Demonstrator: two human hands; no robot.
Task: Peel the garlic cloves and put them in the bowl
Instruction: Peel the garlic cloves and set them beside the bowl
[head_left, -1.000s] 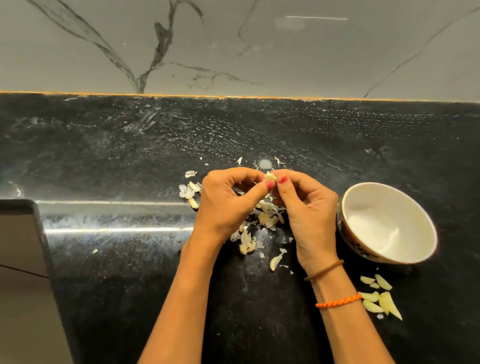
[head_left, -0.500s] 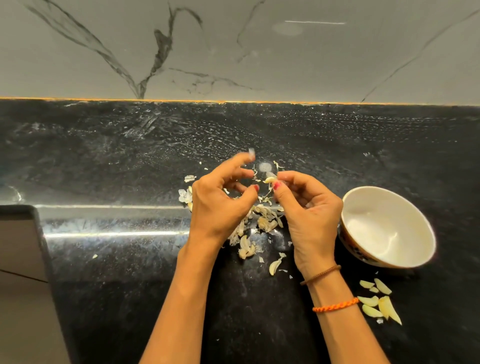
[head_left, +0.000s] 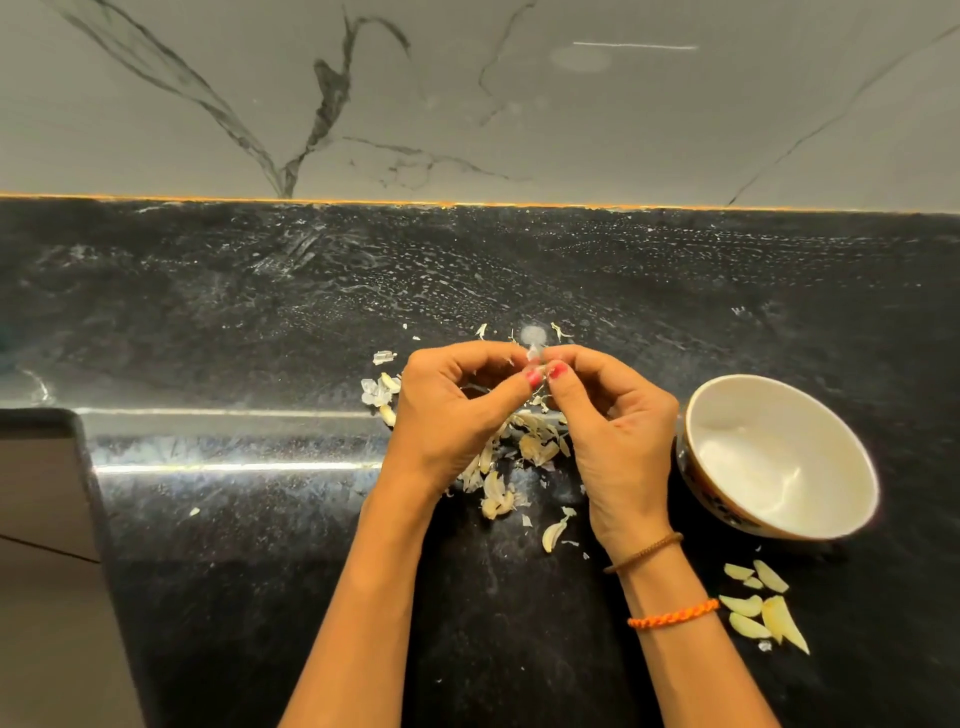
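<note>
- We pinch a small garlic clove (head_left: 537, 364) between both thumbs and curled forefingers, over the black counter (head_left: 260, 332).
- Our left hand (head_left: 457, 415) grips it from nine o'clock, our right hand (head_left: 613, 415) from three.
- Papery skins (head_left: 524, 447) lie heaped under our hands.
- The white bowl (head_left: 779, 457) sits at three o'clock of the right hand.
- Peeled cloves (head_left: 763, 608) lie at six o'clock of the bowl.

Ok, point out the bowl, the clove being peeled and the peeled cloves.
bowl (head_left: 860, 470): head view, right rim.
clove being peeled (head_left: 535, 356): head view, tip between the thumbs.
peeled cloves (head_left: 748, 605): head view, middle clove.
</note>
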